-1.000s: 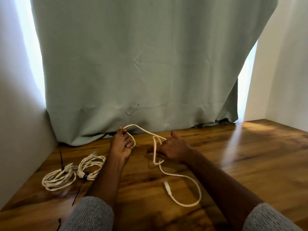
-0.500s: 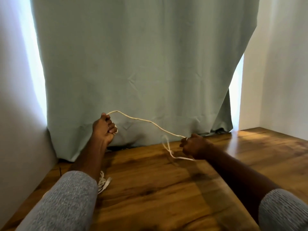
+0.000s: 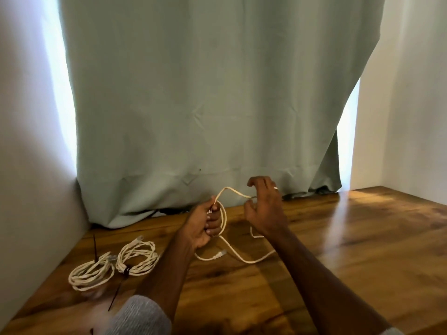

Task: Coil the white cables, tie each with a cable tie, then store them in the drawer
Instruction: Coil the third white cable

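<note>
My left hand (image 3: 202, 228) is closed around a loop of a loose white cable (image 3: 242, 258) just above the wooden table (image 3: 350, 250). From that fist the cable arches up and right to my right hand (image 3: 264, 210), which pinches it between thumb and forefinger while the other fingers spread. The rest of the cable trails on the table under both hands, its plug (image 3: 219, 254) lying free. At the left lie two coiled white cables (image 3: 90, 275) (image 3: 138, 256), each with a black cable tie (image 3: 95, 247) (image 3: 125, 271). No drawer is in view.
A pale green curtain (image 3: 205, 105) hangs along the back and touches the table. White walls close in on the left (image 3: 29, 189) and the right (image 3: 416, 117). Bare wood stretches to the right of my arms.
My hands, spread wide and raised with the cable stretched between them, have dropped and come close together. My left hand now holds a loop. The view tilted down, showing the tied coils again.
</note>
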The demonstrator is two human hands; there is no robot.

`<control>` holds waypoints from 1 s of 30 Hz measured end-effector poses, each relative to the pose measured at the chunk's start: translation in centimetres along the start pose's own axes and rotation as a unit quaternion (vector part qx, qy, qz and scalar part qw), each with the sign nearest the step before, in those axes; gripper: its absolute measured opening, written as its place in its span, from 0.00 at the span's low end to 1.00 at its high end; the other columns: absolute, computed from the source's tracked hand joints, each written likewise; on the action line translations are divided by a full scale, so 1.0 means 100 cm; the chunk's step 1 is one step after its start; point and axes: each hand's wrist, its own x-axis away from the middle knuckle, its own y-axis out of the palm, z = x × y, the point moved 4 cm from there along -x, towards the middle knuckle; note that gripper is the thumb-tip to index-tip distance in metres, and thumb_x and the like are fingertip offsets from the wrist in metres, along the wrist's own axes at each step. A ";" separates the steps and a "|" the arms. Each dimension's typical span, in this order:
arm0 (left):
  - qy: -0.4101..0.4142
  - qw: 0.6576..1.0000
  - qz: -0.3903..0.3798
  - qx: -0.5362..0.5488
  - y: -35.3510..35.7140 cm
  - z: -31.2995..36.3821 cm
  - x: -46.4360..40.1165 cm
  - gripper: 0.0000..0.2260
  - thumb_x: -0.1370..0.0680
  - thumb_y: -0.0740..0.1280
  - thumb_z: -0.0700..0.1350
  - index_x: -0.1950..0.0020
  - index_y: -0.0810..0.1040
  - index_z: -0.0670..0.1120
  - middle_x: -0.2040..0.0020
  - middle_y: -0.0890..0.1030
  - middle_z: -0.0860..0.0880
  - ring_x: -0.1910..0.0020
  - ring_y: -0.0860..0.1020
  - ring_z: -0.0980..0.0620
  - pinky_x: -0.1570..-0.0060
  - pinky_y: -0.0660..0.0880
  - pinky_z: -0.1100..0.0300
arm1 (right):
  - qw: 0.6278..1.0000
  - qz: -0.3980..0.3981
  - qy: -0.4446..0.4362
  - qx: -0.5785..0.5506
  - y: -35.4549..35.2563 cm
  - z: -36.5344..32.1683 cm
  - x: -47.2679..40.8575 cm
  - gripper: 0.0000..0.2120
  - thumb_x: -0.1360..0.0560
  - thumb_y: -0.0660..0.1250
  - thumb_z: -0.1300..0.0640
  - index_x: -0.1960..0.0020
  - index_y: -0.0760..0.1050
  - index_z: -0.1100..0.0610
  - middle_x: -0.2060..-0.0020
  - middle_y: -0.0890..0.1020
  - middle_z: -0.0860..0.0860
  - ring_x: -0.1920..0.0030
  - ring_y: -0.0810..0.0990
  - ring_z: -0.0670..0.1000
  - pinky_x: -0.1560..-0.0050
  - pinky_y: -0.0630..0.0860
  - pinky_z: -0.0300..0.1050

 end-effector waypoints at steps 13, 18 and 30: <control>0.013 0.996 0.003 -0.090 -0.021 -0.022 -0.002 0.16 0.17 0.55 0.52 0.57 0.73 0.45 0.70 0.65 0.49 0.79 0.59 0.57 0.78 0.54 0.63 | 0.929 -0.291 -0.002 0.227 0.044 -0.029 -0.020 0.08 0.17 0.60 0.55 0.40 0.74 0.54 0.46 0.79 0.57 0.46 0.79 0.59 0.53 0.73 0.50; -0.003 0.999 -0.042 -0.031 -0.022 -0.012 0.000 0.19 0.20 0.56 0.58 0.59 0.73 0.44 0.75 0.65 0.51 0.83 0.59 0.59 0.82 0.53 0.66 | 0.971 -0.176 -0.145 0.067 0.049 -0.029 -0.008 0.06 0.17 0.58 0.49 0.45 0.70 0.50 0.64 0.77 0.48 0.67 0.75 0.51 0.69 0.67 0.45; -0.069 0.970 -0.231 0.040 -0.002 -0.017 0.012 0.20 0.18 0.54 0.58 0.61 0.72 0.45 0.76 0.61 0.53 0.80 0.54 0.58 0.80 0.51 0.66 | 0.907 -0.242 0.101 -0.331 0.067 0.002 0.012 0.14 0.14 0.57 0.57 0.52 0.78 0.58 0.66 0.79 0.46 0.65 0.76 0.43 0.61 0.71 0.40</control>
